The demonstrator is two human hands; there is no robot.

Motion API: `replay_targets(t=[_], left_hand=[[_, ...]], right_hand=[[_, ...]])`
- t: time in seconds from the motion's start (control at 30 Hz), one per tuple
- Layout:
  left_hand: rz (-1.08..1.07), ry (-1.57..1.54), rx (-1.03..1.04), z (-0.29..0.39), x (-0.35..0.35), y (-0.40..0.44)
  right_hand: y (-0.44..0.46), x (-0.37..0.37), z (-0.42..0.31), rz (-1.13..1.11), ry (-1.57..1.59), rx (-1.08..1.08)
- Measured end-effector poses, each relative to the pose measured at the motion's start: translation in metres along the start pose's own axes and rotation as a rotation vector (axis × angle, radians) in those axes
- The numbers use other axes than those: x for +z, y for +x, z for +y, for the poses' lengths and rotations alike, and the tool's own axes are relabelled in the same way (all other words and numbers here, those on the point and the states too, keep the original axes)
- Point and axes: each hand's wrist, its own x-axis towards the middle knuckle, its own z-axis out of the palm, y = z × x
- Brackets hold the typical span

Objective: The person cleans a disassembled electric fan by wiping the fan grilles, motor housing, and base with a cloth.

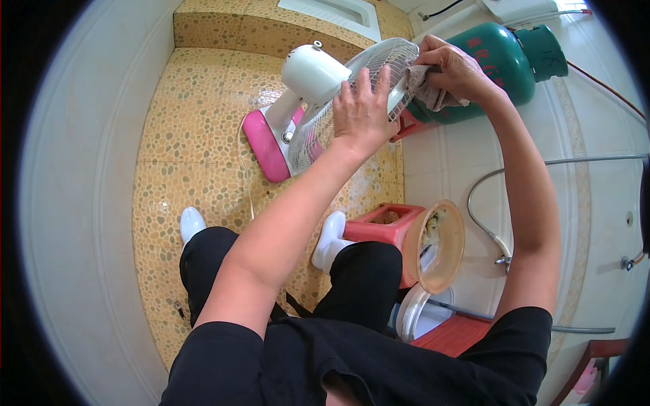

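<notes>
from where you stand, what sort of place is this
Probably a bathroom: what looks like a squat toilet sits in a raised step, a grey hose runs along the tiled wall, and the floor is pebble-patterned.

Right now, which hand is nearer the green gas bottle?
Right. The right hand, holding a cloth, overlaps the gas bottle in view, contact unclear; the left hand is farther off, at the fan cage.

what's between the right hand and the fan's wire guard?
A greyish cloth, bunched in the right hand at the rim of the wire guard. Shows in the head view; can't tell if any fingertip also touches the wire.
</notes>
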Motion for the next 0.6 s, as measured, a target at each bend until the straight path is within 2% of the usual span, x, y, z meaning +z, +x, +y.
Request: replay_targets(t=[0.17, 0.37, 0.6], left_hand=[[0.039, 0.016, 0.014, 0.001, 0.004, 0.0], [0.006, -0.01, 0.009, 0.002, 0.002, 0.0], [0.041, -0.008, 0.018, 0.001, 0.004, -0.002]], right_hand=[[-0.003, 0.008, 0.005, 0.081, 0.034, -0.003], [-0.003, -0.001, -0.017, 0.004, -0.262, -0.029], [0.001, -0.008, -0.017, 0.006, -0.382, -0.083]])
